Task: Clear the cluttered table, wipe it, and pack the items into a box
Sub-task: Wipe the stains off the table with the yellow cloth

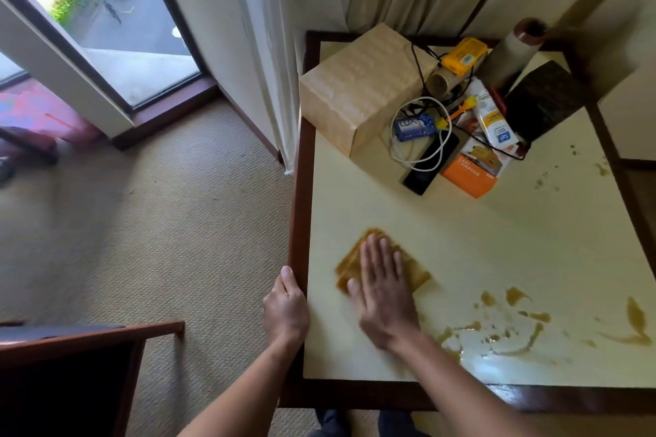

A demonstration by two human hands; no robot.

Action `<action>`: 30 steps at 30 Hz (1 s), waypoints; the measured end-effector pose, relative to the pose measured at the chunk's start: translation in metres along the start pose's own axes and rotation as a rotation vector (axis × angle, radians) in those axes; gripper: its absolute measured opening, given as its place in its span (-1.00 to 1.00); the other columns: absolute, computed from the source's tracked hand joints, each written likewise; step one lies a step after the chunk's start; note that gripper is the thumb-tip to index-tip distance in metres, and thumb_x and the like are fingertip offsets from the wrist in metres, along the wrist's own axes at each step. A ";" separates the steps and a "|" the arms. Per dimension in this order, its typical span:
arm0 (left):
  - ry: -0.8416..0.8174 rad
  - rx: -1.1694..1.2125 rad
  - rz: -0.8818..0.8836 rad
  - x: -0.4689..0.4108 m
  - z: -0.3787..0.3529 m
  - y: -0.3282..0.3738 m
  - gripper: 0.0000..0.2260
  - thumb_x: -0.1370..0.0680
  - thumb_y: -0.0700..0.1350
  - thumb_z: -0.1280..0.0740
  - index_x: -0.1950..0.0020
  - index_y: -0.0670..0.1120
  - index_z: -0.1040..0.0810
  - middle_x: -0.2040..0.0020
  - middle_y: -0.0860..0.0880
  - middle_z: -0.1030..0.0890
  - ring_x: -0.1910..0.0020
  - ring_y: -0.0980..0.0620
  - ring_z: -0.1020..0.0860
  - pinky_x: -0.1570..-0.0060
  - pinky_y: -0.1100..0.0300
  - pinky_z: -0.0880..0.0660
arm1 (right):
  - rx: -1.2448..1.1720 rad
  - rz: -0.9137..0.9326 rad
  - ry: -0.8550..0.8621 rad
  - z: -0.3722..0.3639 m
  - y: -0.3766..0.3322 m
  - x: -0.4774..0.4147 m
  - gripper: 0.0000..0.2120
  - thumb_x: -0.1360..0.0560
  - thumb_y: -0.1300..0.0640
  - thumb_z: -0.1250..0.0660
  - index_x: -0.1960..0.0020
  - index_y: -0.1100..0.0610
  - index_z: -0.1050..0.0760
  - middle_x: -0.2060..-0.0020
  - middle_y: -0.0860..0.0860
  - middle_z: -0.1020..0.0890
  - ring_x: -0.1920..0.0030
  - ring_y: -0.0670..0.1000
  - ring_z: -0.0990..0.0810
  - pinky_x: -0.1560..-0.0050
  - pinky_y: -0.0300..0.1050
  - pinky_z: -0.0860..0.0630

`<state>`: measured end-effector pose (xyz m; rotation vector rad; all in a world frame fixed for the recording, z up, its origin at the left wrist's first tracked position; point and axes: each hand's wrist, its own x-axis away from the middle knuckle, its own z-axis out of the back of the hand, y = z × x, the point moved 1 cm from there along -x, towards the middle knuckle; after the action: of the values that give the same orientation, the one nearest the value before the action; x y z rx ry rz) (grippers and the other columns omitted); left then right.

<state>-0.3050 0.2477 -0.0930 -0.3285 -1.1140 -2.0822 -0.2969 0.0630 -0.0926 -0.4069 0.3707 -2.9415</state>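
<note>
cream table (461, 241) streaked with brown spill (511, 330), soaked cloth (349, 259) under flat spread right hand (385, 294), left hand (285, 309) gripping the edge; likely to smear more than lift, maybe toward box (355, 89) and clutter (461, 124) at far corner.

One bench (300, 188) carries one cardboard box (358, 89), one folded cloth (349, 259), one blue soap packet (413, 126), one black phone (429, 167), one white cable (392, 144), one black cord (419, 64), one orange carton (468, 177), one white tube (495, 124), one yellow case (463, 55), one cardboard roll core (442, 82), one tall grey cylinder (514, 50) with a brown cap, and one dark slab (546, 99). The brown spill marks (635, 317) are many and too smeared for an exact count. Two hands show: one left hand (285, 309) and one right hand (385, 298).
</note>
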 end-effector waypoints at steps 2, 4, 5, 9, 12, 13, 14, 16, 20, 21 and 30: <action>-0.001 0.009 -0.012 0.002 0.000 0.001 -0.46 -0.72 0.21 0.07 -0.48 0.00 -0.51 -0.35 -0.18 -0.61 -0.35 -0.24 -0.54 -0.33 -0.07 -0.40 | 0.028 0.165 -0.033 -0.007 -0.012 0.017 -0.31 -0.68 -0.17 0.07 -0.66 0.16 0.19 -0.65 0.08 0.21 -0.64 0.08 0.28 -0.60 0.17 0.17; 0.006 0.016 -0.016 0.002 0.000 0.001 -0.46 -0.72 0.22 0.07 -0.47 0.00 -0.52 -0.36 -0.17 -0.61 -0.35 -0.23 -0.54 -0.34 -0.07 -0.40 | 0.032 0.212 -0.044 -0.004 -0.007 0.008 -0.30 -0.67 -0.18 0.03 -0.67 0.14 0.16 -0.66 0.06 0.18 -0.65 0.08 0.25 -0.59 0.18 0.14; 0.008 0.014 -0.012 0.001 0.000 0.001 -0.47 -0.72 0.21 0.06 -0.48 0.00 -0.52 -0.37 -0.17 -0.61 -0.36 -0.23 -0.53 -0.34 -0.06 -0.39 | 0.042 0.201 -0.039 -0.001 -0.004 -0.007 -0.29 -0.66 -0.19 0.02 -0.67 0.13 0.15 -0.66 0.06 0.17 -0.65 0.09 0.25 -0.60 0.19 0.13; -0.002 0.022 -0.008 -0.001 -0.001 0.001 -0.49 -0.73 0.18 0.02 -0.47 -0.01 -0.53 -0.36 -0.16 -0.61 -0.35 -0.22 -0.54 -0.31 -0.02 -0.40 | 0.067 0.072 -0.008 0.024 -0.003 -0.103 -0.28 -0.63 -0.20 0.10 -0.67 0.14 0.16 -0.66 0.11 0.15 -0.64 0.13 0.23 -0.61 0.20 0.19; 0.009 0.033 -0.011 -0.004 -0.001 -0.001 -0.50 -0.73 0.18 0.02 -0.46 0.01 -0.54 -0.33 -0.16 -0.63 -0.31 -0.22 -0.55 -0.25 -0.01 -0.42 | 0.090 0.076 -0.021 0.034 -0.021 -0.161 -0.28 -0.64 -0.19 0.14 -0.66 0.16 0.23 -0.65 0.12 0.20 -0.64 0.14 0.27 -0.61 0.18 0.25; 0.012 0.027 -0.006 -0.006 -0.002 -0.002 -0.50 -0.73 0.19 0.02 -0.46 0.01 -0.54 -0.32 -0.16 -0.64 -0.31 -0.23 -0.56 -0.25 -0.02 -0.42 | 0.095 0.078 -0.018 0.033 -0.030 -0.171 -0.28 -0.64 -0.19 0.14 -0.65 0.17 0.24 -0.65 0.13 0.20 -0.64 0.15 0.26 -0.61 0.19 0.24; 0.015 0.022 -0.001 -0.007 -0.003 -0.003 -0.49 -0.72 0.20 0.03 -0.45 0.01 -0.55 -0.31 -0.17 -0.64 -0.30 -0.23 -0.56 -0.25 -0.04 -0.42 | 0.101 0.083 -0.013 0.031 -0.040 -0.176 -0.28 -0.64 -0.19 0.14 -0.65 0.18 0.23 -0.65 0.14 0.20 -0.64 0.16 0.25 -0.61 0.20 0.23; 0.018 0.015 0.008 -0.009 -0.004 -0.004 -0.47 -0.71 0.21 0.03 -0.44 0.01 -0.56 -0.31 -0.19 -0.64 -0.29 -0.24 -0.56 -0.27 -0.07 -0.44 | 0.088 0.148 -0.030 0.020 -0.056 -0.166 -0.28 -0.64 -0.18 0.14 -0.66 0.18 0.20 -0.65 0.14 0.19 -0.64 0.16 0.24 -0.61 0.21 0.21; 0.015 0.028 0.001 -0.006 -0.002 -0.006 -0.52 -0.73 0.18 0.01 -0.45 0.03 -0.55 -0.34 -0.19 -0.62 -0.32 -0.24 -0.56 -0.28 -0.04 -0.42 | 0.048 0.378 -0.094 -0.003 -0.049 -0.080 -0.30 -0.65 -0.16 0.06 -0.67 0.16 0.11 -0.66 0.08 0.14 -0.64 0.12 0.24 -0.61 0.20 0.10; 0.015 0.023 0.006 -0.006 -0.001 -0.006 -0.51 -0.73 0.18 0.01 -0.44 0.01 -0.56 -0.33 -0.20 -0.63 -0.31 -0.25 -0.56 -0.27 -0.05 -0.43 | 0.060 0.398 -0.083 -0.006 -0.038 -0.053 -0.31 -0.66 -0.16 0.02 -0.67 0.15 0.06 -0.66 0.06 0.09 -0.65 0.11 0.20 -0.60 0.20 0.06; 0.028 -0.027 -0.012 -0.007 -0.003 -0.006 -0.46 -0.73 0.19 0.06 -0.41 -0.05 -0.56 -0.31 -0.24 -0.62 -0.29 -0.28 -0.55 -0.28 -0.09 -0.42 | 0.132 -0.024 -0.001 0.028 0.046 -0.066 -0.28 -0.62 -0.24 0.12 -0.67 0.05 0.19 -0.65 0.12 0.19 -0.64 0.16 0.24 -0.60 0.24 0.18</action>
<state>-0.3034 0.2509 -0.1021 -0.3047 -1.0748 -2.1077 -0.2212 0.0246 -0.0947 -0.3979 0.1715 -2.9668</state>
